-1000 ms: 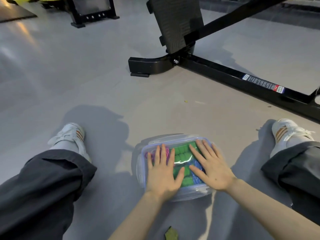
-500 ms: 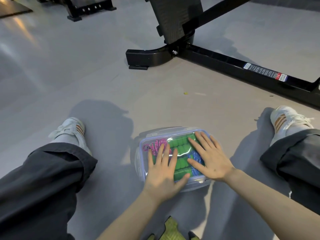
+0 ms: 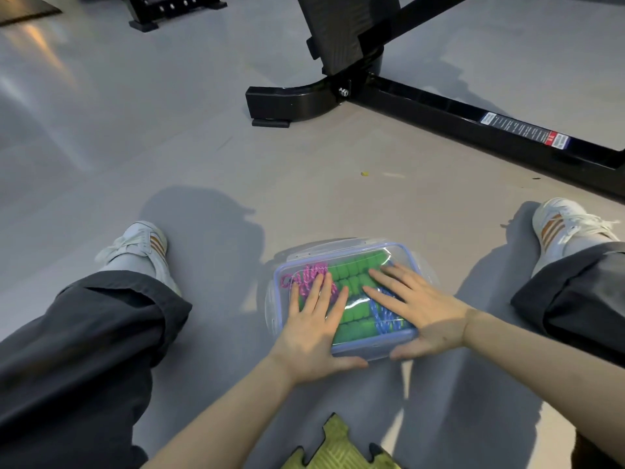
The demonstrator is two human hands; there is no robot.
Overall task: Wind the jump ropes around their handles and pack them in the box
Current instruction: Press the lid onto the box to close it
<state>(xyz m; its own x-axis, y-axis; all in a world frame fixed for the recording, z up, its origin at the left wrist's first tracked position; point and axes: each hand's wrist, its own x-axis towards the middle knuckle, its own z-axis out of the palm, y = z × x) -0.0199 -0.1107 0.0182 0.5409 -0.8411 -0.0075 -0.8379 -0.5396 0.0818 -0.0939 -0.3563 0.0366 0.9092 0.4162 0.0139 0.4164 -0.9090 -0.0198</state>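
Box light, rigid, slick; latches seemingly undone. Left hand, right hand flat on lid. Grip 3, 9 o'clock sides.

Your left grip covers the near-left corner of the clear plastic box with the blue-rimmed lid and part of the pink braided rope. Your right grip hides much of the blue rope and the right ends of the green ribbed foam handles, so you cannot count the ropes. The print on the white and red label on the black steel frame is too small to read, and that frame runs off the top and right edges. The yellow-green foam mat tile is cut by the bottom edge, and the yellow speck on the grey floor is too small to tell
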